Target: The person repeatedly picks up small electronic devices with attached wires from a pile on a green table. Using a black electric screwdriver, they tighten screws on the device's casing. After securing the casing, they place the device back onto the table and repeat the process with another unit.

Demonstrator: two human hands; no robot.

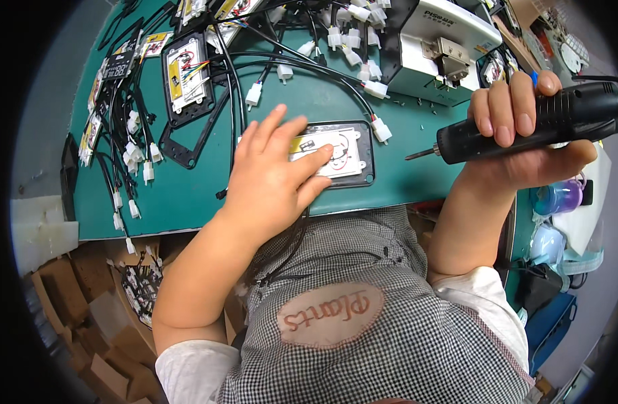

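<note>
My left hand (272,165) lies with fingers spread over a black-framed circuit module (353,151), its fingertips on the white board. The module rests flat near the table's front edge, and the hand covers its left part. My right hand (511,128) grips a black electric screwdriver (558,118) held above the table on the right. The screwdriver's bit (422,154) points left toward the module, apart from it. Farther back on the left lies another black-framed module (188,77) with coloured wires, beside a bare black frame (198,138).
A white screw dispenser box (437,57) stands at the back right, with loose screws (422,104) in front. Black cables with white connectors (353,40) crowd the back; more cabled boards (130,158) hang over the left. A purple-blue bottle (561,197) and cardboard boxes (66,289) flank the table.
</note>
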